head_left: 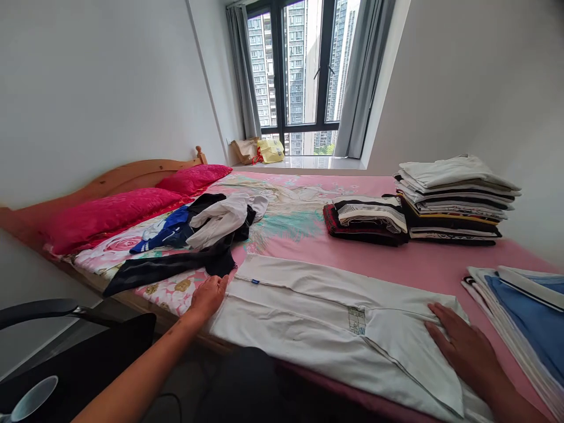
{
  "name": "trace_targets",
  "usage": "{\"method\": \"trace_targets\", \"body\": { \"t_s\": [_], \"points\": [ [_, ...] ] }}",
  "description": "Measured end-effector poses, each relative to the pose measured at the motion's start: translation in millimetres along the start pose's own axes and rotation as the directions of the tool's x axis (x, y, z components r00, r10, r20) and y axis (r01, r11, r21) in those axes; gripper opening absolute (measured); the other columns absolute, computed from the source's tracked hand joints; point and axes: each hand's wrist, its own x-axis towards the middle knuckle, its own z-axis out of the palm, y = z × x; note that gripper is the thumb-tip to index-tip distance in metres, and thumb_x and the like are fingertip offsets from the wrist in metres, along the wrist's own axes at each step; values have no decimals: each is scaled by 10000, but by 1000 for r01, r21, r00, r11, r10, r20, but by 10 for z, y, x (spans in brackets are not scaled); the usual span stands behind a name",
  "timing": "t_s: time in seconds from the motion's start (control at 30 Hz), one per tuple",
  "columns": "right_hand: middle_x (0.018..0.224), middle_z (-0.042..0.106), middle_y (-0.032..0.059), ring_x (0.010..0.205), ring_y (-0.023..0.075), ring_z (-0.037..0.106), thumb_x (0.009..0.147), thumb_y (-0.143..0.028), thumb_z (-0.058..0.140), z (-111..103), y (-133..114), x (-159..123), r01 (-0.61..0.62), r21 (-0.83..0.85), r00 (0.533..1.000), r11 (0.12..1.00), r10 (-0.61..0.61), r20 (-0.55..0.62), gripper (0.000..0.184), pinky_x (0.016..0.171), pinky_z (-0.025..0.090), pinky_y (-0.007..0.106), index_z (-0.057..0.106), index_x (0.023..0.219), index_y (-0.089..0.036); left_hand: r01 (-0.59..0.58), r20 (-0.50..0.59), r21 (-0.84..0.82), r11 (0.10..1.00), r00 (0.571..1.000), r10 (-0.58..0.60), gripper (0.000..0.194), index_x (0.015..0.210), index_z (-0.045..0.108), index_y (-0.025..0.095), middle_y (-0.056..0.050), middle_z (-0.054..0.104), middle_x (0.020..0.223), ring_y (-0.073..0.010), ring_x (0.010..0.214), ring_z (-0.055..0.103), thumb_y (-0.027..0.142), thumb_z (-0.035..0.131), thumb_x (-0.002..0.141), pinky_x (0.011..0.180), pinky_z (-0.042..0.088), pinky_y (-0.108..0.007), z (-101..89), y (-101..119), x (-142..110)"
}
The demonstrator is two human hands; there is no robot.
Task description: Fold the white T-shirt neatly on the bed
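A white shirt (299, 317) lies along the front of the bed, its sides folded inward lengthwise. A small blue tag sits on its seam and a patterned patch shows near the middle. At the shirt's left end, my left hand (210, 298) has its fingers closed on the edge of the cloth. My right hand (467, 346) rests on the right end, fingers spread over the fabric. Just beyond my left hand is a black garment (171, 270), part of a loose heap with a white garment (224, 217) and a blue one (170, 229).
Farther back stand a tall stack of folded clothes (458, 205) and a lower folded pile (368, 217). Blue and white folded clothes (524, 311) lie at the right edge. Red pillows (118, 214) lean by the wooden headboard (132, 167). A black chair (88, 358) stands front left.
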Motion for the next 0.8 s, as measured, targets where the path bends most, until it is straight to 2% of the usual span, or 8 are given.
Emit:
{"method": "trace_targets", "body": {
  "t_s": [0.13,0.23,0.3,0.37,0.47,0.57,0.63,0.8],
  "points": [
    [1400,413,56,1309,287,333,894,-513,275,1,12,-8,16,3,1000,1000,-16,-11,547,1044,272,553,381,1352,-233,50,-1,57,997,999,-50,473,868,577,178,-117,653,904,-282,912,594,565,304,869,792,394,-389,40,88,-175],
    [1394,421,54,1307,277,337,895,-519,271,12,19,-9,24,-3,999,1000,-24,-23,549,1049,270,544,379,1351,-232,5,-30,5,1000,1000,-5,401,877,569,174,-102,640,865,-256,878,594,509,348,869,780,395,-361,91,135,-196],
    [1389,428,53,1308,269,337,890,-534,260,22,25,-6,26,-3,999,1000,-26,-31,559,1047,279,534,389,1341,-229,-102,-65,-113,988,993,95,309,911,566,179,-82,623,899,-217,884,582,400,353,879,797,404,-329,112,98,-183],
    [1388,430,46,1311,265,333,886,-544,250,30,30,-2,20,-2,999,1000,-20,-30,564,1045,284,533,395,1334,-234,-261,-102,-209,942,964,245,230,936,572,188,-64,600,943,-186,927,556,269,375,849,848,402,-304,116,31,-175],
    [1395,422,33,1318,262,322,882,-554,243,35,32,3,2,-5,1000,1000,-2,-19,569,1045,276,546,390,1335,-243,-415,-136,-215,884,909,393,177,852,581,190,-54,575,914,-180,919,533,162,442,746,863,402,-300,83,-43,-186],
    [1398,418,32,1321,255,318,880,-561,240,32,30,4,0,-6,1000,1000,0,-15,581,1049,279,532,390,1337,-235,-449,-163,-155,880,890,425,109,755,554,191,-47,574,849,-187,851,532,143,477,694,810,412,-308,23,-46,-191],
    [1398,418,32,1324,252,313,878,-567,240,25,27,3,2,-5,1000,1000,-2,-13,586,1050,283,523,393,1336,-236,-454,-172,-126,882,886,431,101,770,557,195,-38,588,815,-189,824,538,161,482,711,807,406,-318,-3,-28,-176],
    [1390,428,30,1317,253,327,872,-580,240,8,24,4,-16,7,1000,1000,16,-9,587,1047,279,541,409,1324,-245,-393,-87,-139,909,919,384,133,821,584,207,-28,628,793,-186,790,564,229,454,803,774,407,-309,45,-2,-104]
  ]
}}
